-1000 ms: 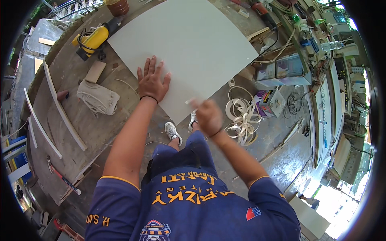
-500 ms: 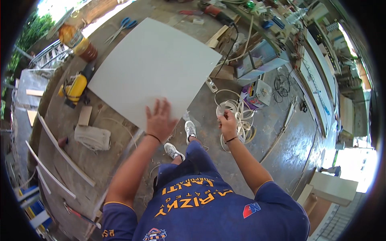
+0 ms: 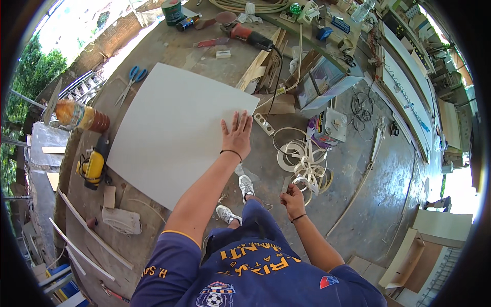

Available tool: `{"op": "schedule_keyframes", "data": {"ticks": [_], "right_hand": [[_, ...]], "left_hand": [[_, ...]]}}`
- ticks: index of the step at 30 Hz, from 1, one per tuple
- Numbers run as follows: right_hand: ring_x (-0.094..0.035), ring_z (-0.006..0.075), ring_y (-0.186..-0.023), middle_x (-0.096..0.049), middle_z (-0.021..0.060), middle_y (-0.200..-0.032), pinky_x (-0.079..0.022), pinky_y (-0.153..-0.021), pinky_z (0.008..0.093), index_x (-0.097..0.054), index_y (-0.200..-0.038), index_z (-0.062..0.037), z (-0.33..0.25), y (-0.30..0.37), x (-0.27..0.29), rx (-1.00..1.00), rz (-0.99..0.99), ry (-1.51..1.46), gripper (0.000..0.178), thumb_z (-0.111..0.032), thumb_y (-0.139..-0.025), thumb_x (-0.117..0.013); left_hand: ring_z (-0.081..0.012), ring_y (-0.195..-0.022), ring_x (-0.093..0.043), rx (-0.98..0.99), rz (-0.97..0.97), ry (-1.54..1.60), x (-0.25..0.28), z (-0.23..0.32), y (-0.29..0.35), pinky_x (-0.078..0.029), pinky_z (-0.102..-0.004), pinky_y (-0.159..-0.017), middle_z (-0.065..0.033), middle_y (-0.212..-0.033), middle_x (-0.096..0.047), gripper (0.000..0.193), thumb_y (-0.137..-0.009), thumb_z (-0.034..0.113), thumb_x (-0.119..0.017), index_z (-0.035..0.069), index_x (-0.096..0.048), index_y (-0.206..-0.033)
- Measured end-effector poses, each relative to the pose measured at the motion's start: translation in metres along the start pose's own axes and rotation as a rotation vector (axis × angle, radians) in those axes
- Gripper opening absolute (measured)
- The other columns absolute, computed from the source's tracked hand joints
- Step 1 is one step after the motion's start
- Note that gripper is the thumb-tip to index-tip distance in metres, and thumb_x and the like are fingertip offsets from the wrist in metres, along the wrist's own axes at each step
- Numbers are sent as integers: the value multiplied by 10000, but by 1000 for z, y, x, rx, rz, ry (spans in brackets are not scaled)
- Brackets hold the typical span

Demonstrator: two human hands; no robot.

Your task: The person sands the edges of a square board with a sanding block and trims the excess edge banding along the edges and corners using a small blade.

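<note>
Left hand point(image 3: 237, 139) rests flat, fingers slightly spread, near the right corner of a white board point(image 3: 171, 133), gripping nothing. Beneath the board is a worktable point(image 3: 176, 50). Right hand point(image 3: 293, 202) pinches a small flat piece point(image 3: 285, 184) between thumb and fingers, apart from the board. Should the board overhang the table, which the view hides, pressing near that corner could tip it. Loose pale strips point(image 3: 310, 167) beside the right hand might snag it. Farther left, scissors point(image 3: 134, 77) and a yellow tool point(image 3: 93, 166) could be knocked by a sliding board.
</note>
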State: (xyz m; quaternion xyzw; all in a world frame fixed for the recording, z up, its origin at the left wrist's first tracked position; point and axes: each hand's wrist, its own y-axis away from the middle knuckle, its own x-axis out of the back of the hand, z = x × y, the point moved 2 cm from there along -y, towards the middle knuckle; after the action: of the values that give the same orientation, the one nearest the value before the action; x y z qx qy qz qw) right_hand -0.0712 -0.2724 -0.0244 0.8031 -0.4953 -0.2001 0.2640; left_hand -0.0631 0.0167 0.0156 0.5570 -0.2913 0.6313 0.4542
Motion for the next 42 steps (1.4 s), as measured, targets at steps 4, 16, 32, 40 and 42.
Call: {"op": "schedule_keyframes", "data": {"ticks": [4,16,32,40,42], "right_hand": [[-560,83,-695,-579,-14,-796,-466,-569,217,-568,-1032,-57,-12,-25,4,-57,6,65,276,16,-775,-636],[-590,303,-846,-575,109,-849,-503,-704,416,-654,-1032,-101,-191,-172,-124,1370,11,945,284,-27,-760,-616],[-553,256,-670,-504,76,-730,-448,-522,416,-629,-925,-127,36,48,-194,1395,-504,1016,136,-120,-790,-615],[-591,277,-725,-605,87,-855,-497,-583,391,-604,-943,-88,13,-2,-180,1481,-465,692,176,-85,-768,-623],[-595,323,-712,-607,110,-852,-492,-612,438,-618,-1038,-103,-64,-67,-168,1352,-61,763,258,-77,-782,-614]], "left_hand": [[-281,-1460,-155,-46,74,-58,1,-3,-47,-135,-584,-1148,-54,-1567,-218,588,-891,155,-470,108,-327,-1460],[-369,-1433,-208,355,260,70,-12,-142,202,-151,-578,-1128,-143,-1541,-277,579,-944,394,-489,97,-392,-1432],[-274,-1461,-158,539,245,-35,-20,-166,223,-111,-530,-1154,-52,-1572,-231,635,-954,517,-384,194,-298,-1493],[-245,-1470,-117,564,198,-37,-19,-167,222,-83,-506,-1169,-42,-1583,-194,642,-957,531,-349,193,-282,-1498],[-247,-1469,-123,566,202,-44,-17,-166,221,-86,-507,-1168,-42,-1581,-198,637,-957,526,-355,191,-291,-1495]]}}
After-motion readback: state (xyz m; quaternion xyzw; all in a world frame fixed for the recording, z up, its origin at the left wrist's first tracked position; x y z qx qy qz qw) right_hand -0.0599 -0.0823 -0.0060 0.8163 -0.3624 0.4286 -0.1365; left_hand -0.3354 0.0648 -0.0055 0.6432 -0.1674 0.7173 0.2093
